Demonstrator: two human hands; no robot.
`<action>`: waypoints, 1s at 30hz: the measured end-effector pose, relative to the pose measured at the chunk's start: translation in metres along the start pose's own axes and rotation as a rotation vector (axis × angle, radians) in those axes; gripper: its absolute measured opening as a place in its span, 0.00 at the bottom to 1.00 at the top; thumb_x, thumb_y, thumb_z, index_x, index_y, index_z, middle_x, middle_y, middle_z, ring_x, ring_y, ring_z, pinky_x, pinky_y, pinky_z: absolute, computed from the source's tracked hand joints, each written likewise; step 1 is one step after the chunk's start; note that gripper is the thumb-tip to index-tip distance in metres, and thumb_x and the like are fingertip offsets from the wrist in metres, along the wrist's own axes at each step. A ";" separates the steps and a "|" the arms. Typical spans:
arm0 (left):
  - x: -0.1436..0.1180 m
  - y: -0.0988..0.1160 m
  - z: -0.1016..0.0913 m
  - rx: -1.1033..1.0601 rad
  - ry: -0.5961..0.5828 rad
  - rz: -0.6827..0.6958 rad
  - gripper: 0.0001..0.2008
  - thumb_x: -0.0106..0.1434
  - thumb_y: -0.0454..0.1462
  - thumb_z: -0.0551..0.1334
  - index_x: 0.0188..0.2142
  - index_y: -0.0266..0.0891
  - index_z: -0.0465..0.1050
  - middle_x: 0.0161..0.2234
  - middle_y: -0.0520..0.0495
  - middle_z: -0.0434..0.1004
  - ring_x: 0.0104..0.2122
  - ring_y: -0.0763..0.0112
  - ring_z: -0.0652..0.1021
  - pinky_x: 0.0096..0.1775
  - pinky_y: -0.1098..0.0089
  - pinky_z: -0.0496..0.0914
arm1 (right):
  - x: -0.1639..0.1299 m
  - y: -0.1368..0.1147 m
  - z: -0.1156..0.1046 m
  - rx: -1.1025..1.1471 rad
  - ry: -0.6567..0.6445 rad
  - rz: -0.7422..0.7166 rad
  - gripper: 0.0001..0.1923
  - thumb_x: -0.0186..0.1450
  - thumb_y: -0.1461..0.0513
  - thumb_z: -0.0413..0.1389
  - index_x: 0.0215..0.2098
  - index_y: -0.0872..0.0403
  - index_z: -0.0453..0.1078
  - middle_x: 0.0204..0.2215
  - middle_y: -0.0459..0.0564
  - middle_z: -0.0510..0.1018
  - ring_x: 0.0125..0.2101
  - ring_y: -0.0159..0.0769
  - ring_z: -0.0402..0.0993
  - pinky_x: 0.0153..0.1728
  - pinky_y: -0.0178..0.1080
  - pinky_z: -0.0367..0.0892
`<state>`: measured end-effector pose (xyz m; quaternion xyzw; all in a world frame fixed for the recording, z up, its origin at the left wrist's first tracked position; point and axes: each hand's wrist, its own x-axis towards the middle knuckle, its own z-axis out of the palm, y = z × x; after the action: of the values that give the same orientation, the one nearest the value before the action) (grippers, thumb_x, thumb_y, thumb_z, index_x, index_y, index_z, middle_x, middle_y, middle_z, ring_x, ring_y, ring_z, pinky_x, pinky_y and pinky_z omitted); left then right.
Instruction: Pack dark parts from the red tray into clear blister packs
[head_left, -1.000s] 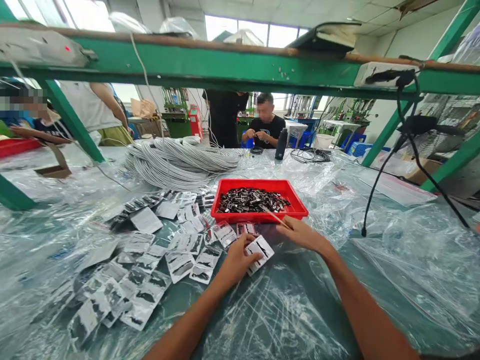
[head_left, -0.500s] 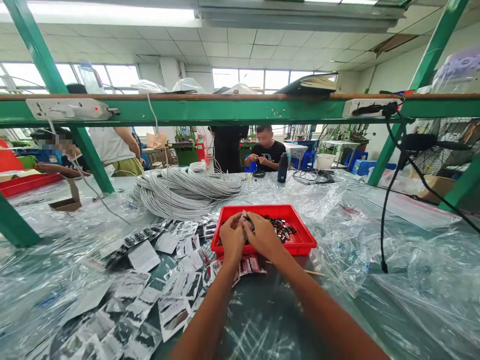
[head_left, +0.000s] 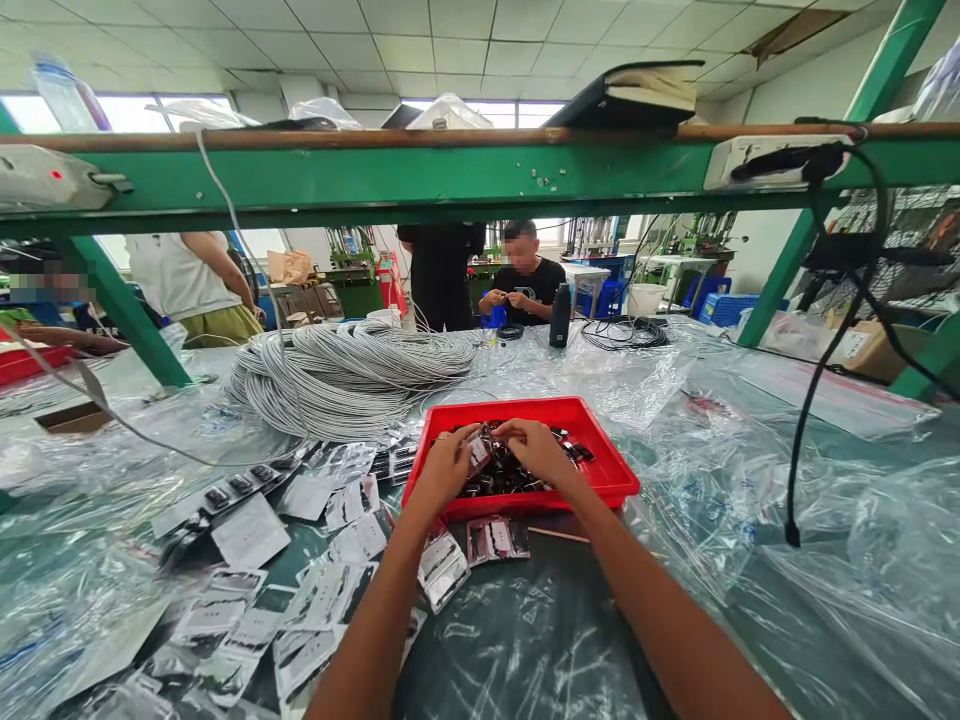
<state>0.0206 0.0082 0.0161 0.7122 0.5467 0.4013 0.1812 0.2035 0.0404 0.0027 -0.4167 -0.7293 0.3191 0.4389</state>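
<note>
Head view shows a small packet (head_left: 480, 455), clear and with a pale printed part, located above the red tray (head_left: 615, 478), between the two hands. Under it, the tray contains many loose parts (head_left: 499, 478), black and shiny, some with metal ends. The left hand (head_left: 444, 468) comes over the left side of the tray, and its fingers are pinched together on the packet. The right hand (head_left: 541, 450) comes from the other side, bent at the wrist, with fingertips at the upper edge of the packet; I cannot tell if they grip it. Both forearms reach forward across the table (head_left: 555, 610), which is dark green and has clear film (head_left: 750, 490) spread over its right side. Other packets (head_left: 442, 572) lie in front of the tray and to its left, many overlapping. A thin stick (head_left: 553, 533) lies just before the tray. Behind are a big grey coil (head_left: 337, 380) and a dark bottle (head_left: 559, 318). A green beam (head_left: 420, 172) crosses above, with a book (head_left: 637, 95) on it. Beyond the table, a person (head_left: 540, 285) in black sits
</note>
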 end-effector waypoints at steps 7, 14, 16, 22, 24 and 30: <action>-0.001 -0.001 0.009 -0.087 0.295 -0.191 0.10 0.58 0.37 0.61 0.38 0.37 0.76 0.35 0.43 0.82 0.37 0.60 0.81 0.43 0.62 0.73 | -0.015 -0.027 0.043 -0.413 0.207 -0.262 0.13 0.64 0.69 0.49 0.40 0.57 0.74 0.41 0.60 0.76 0.45 0.46 0.71 0.50 0.48 0.68; -0.002 0.000 0.007 -0.537 0.222 -0.175 0.18 0.52 0.50 0.65 0.34 0.37 0.78 0.33 0.45 0.83 0.32 0.63 0.80 0.37 0.67 0.73 | -0.017 -0.032 0.054 -0.135 0.216 -0.143 0.13 0.66 0.61 0.53 0.46 0.56 0.74 0.43 0.59 0.79 0.44 0.45 0.75 0.48 0.46 0.69; -0.002 0.001 0.002 -0.519 0.145 -0.155 0.20 0.52 0.51 0.65 0.35 0.37 0.79 0.32 0.46 0.83 0.31 0.64 0.79 0.35 0.67 0.72 | -0.014 -0.027 0.045 0.013 0.183 -0.072 0.10 0.65 0.58 0.56 0.42 0.53 0.76 0.39 0.54 0.82 0.39 0.42 0.77 0.44 0.43 0.71; -0.001 0.004 -0.018 -0.239 -0.078 0.011 0.13 0.57 0.42 0.61 0.38 0.41 0.81 0.36 0.47 0.84 0.36 0.61 0.80 0.44 0.63 0.72 | -0.009 -0.012 0.028 -0.065 0.117 -0.058 0.09 0.61 0.64 0.57 0.36 0.52 0.79 0.34 0.50 0.84 0.34 0.42 0.79 0.40 0.42 0.71; 0.000 0.004 -0.023 -0.097 -0.122 0.059 0.13 0.57 0.37 0.60 0.40 0.43 0.81 0.39 0.47 0.83 0.36 0.62 0.79 0.45 0.63 0.72 | -0.008 -0.008 0.025 -0.148 0.101 -0.081 0.13 0.59 0.68 0.55 0.38 0.53 0.79 0.36 0.51 0.84 0.35 0.42 0.79 0.41 0.42 0.70; 0.003 -0.004 -0.021 0.087 0.015 -0.012 0.12 0.57 0.35 0.60 0.39 0.41 0.79 0.30 0.47 0.82 0.32 0.63 0.80 0.41 0.63 0.73 | -0.008 -0.005 0.020 -0.310 0.045 -0.211 0.28 0.53 0.74 0.49 0.50 0.56 0.74 0.47 0.56 0.79 0.47 0.44 0.75 0.52 0.46 0.68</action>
<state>0.0024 0.0084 0.0276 0.7130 0.5694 0.3811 0.1485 0.1860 0.0288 -0.0040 -0.4076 -0.7994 0.1455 0.4168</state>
